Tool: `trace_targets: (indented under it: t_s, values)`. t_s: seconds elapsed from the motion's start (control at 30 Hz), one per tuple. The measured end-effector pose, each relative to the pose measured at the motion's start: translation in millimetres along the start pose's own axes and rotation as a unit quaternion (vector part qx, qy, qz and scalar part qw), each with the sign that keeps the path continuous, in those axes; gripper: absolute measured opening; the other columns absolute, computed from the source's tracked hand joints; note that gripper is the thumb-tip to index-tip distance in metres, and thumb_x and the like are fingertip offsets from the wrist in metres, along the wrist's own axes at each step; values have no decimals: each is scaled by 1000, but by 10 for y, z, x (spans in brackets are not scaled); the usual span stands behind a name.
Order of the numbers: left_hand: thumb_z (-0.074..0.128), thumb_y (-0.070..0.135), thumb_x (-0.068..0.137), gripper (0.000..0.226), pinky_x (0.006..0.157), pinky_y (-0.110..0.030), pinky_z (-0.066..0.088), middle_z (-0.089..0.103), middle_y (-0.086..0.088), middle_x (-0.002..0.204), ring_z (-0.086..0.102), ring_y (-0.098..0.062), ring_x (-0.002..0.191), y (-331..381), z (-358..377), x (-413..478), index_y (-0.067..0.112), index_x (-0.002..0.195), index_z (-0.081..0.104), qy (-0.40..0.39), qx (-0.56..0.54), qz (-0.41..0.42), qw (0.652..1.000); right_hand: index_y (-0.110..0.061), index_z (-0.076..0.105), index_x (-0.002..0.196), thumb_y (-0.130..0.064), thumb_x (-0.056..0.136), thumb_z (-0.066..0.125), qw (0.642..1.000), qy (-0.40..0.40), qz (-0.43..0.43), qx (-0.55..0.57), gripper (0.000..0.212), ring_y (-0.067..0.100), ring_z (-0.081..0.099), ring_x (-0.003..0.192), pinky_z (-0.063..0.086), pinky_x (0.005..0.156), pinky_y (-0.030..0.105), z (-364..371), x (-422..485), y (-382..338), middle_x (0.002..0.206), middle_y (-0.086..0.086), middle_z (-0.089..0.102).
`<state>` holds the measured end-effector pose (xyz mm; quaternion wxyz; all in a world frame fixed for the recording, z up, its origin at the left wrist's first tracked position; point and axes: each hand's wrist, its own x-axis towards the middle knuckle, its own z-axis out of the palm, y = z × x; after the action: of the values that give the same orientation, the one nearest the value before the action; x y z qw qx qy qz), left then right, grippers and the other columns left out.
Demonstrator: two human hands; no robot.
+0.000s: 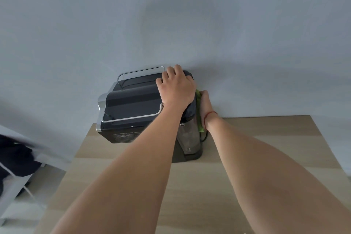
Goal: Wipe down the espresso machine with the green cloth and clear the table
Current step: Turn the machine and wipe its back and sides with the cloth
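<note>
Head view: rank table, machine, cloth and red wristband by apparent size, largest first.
1. table
2. machine
3. cloth: only a sliver shows beside the right hand, so its true size is unsure
4. red wristband: a thin line

- The wooden table [284, 135] has a pale, light-grained top, and its far edge meets a grey-blue wall [247, 43].
- A black espresso machine [129, 100] with silver trim stands directly on the tabletop, at the far edge and left of the middle.
- The machine's dark base [190, 157] rests flat on the wood, with a clear water tank [190, 135] upright above it.
- A black cord [205, 137] lies just to the right of that base, close to the wall.
</note>
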<state>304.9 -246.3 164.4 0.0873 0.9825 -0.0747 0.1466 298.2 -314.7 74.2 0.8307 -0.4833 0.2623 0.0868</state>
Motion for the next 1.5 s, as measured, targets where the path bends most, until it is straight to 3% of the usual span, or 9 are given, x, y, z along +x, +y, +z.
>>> trace_targets:
  t_s: [0.1,0.23,0.4,0.57,0.9,1.1,1.27,1.37,1.5]
  values:
    - [33,25,94,30,91,-42,35,53,-9,115,49,-30,106,-5,-25,-4,9,113,49,-8,-5,-1,1000,-17,52,68,-46,86,25,999,-16,-5,50,43,22,51,69,42,66,29,-82,-72,-115,70,8,52]
    - [33,24,94,30,92,-41,34,53,-10,116,49,-31,107,2,-51,-30,8,113,49,-16,-12,-6,1000,-12,65,87,-40,85,36,996,-50,-5,69,40,26,57,90,46,91,38,-214,-232,-201,91,12,62]
    - [34,23,94,29,93,-40,34,54,-9,116,50,-30,108,-3,-69,-69,7,112,50,-17,-23,-2,1000,-18,69,110,-68,66,56,997,-3,-36,-62,68,30,67,101,51,96,46,-147,-275,-196,108,10,72]
    - [33,23,94,27,93,-40,34,54,-8,114,50,-29,105,-24,-42,-42,9,111,49,-9,-28,-1,1000,-15,70,111,-53,65,63,994,-9,-71,77,60,31,67,105,52,96,45,30,-243,-116,111,13,71]
    - [34,24,94,26,89,-39,35,57,-4,105,52,-28,99,-35,32,19,10,107,51,26,-18,14,999,-21,56,73,-51,79,32,996,40,-66,-38,39,27,54,89,45,89,41,45,68,-145,81,8,58]
    - [35,23,93,25,87,-38,35,58,-4,105,53,-28,99,-33,100,36,10,106,51,38,-5,13,999,-23,63,99,-75,63,25,996,51,32,-67,74,33,56,114,39,105,46,-156,428,293,120,15,63]
    - [36,23,93,24,87,-39,35,58,-4,104,52,-28,99,-32,94,39,10,106,52,36,-10,14,999,-12,57,108,-48,99,11,995,24,82,-55,59,15,54,71,38,59,21,-268,137,508,92,9,61]
    - [35,24,93,26,88,-40,35,58,-4,106,52,-28,100,-29,74,35,11,107,51,25,-14,10,1000,-18,53,78,-42,100,11,997,40,63,-8,53,12,49,63,38,58,21,-325,164,604,67,1,59]
    - [34,24,93,26,90,-41,35,57,-4,108,52,-29,103,-17,33,19,11,109,51,1,-18,5,1000,-18,56,68,-46,94,20,998,31,58,20,53,21,53,66,43,67,28,-275,38,436,61,5,59]
